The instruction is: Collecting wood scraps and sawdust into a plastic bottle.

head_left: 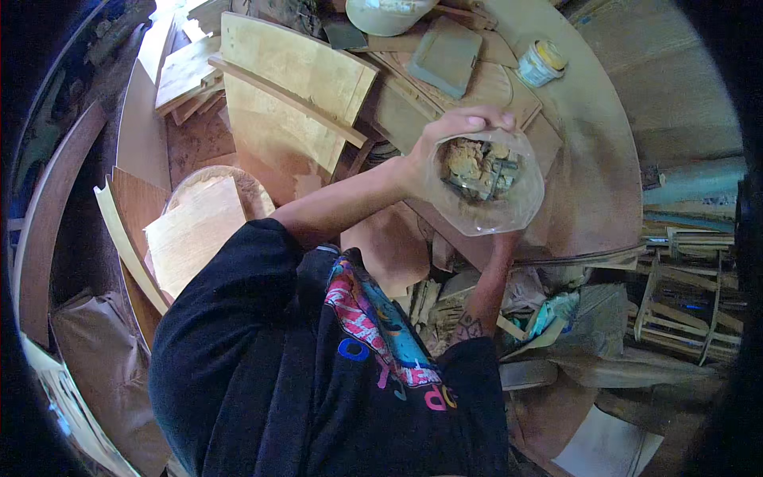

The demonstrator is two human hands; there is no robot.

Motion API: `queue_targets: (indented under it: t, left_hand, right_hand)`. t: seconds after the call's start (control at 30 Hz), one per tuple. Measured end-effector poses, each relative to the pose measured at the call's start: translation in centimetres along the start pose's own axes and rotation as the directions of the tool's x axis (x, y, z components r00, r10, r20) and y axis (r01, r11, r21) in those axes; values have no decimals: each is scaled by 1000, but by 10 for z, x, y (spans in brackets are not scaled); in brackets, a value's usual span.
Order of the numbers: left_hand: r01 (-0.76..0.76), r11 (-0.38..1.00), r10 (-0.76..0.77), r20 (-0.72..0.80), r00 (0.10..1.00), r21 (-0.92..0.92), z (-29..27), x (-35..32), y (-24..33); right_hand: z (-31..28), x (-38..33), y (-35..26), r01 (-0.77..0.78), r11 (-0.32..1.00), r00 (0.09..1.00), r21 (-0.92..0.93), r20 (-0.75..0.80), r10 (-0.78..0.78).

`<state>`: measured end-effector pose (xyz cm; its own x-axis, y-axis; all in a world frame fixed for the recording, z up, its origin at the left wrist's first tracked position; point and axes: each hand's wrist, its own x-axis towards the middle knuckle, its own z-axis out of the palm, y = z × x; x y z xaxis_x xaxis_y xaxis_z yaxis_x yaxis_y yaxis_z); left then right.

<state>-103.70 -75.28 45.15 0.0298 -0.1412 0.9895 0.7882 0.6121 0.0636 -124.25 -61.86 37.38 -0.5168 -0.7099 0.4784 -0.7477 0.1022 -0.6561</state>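
A translucent plastic container [486, 215] with a wide mouth is held up at the right of centre. Inside it lie tan, crumbly lumps and small dark, metallic-looking pieces [482, 168]. My left hand [457, 131] grips its far left rim, fingers curled over the edge, with the arm stretched across to the right. My right forearm [491, 282] rises toward the container from below. The right hand itself is hidden behind the container, so its fingers do not show.
Beyond my hands, a round-edged brown work surface [596, 191] carries a flat grey case [447, 57], a white tub [540, 63] and a white helmet-like object [388, 14]. Wooden boards [290, 95] lean at the far left. A pale board [199, 234] lies nearer left; wooden racks [683, 294] stand right.
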Motion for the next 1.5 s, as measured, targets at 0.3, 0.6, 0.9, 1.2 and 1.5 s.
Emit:
queue_targets:
  t: [0.3, 0.6, 0.9, 1.2, 1.5]
  left_hand:
    - [-20, 994, 25, -51, 998, 109, 2, 7, -5]
    - [318, 871, -278, -157, 948, 375, -14, -43, 2]
    - [347, 911, -313, -172, 934, 225, -10, -42, 26]
    - [259, 941, -240, -109, 965, 217, -8, -46, 45]
    - [280, 921, -259, -112, 959, 271, -17, -49, 61]
  right_hand:
    - [-1, 0, -20, -85, 969, 996, -233, -35, 79]
    - [7, -1, -14, -53, 956, 995, -289, -94, 26]
    - [3, -5, -10, -62, 985, 997, -159, -61, 53]
    - [5, -6, -1, -35, 985, 996, -170, -85, 21]
    - [6, -5, -3, -43, 981, 998, -190, -63, 31]
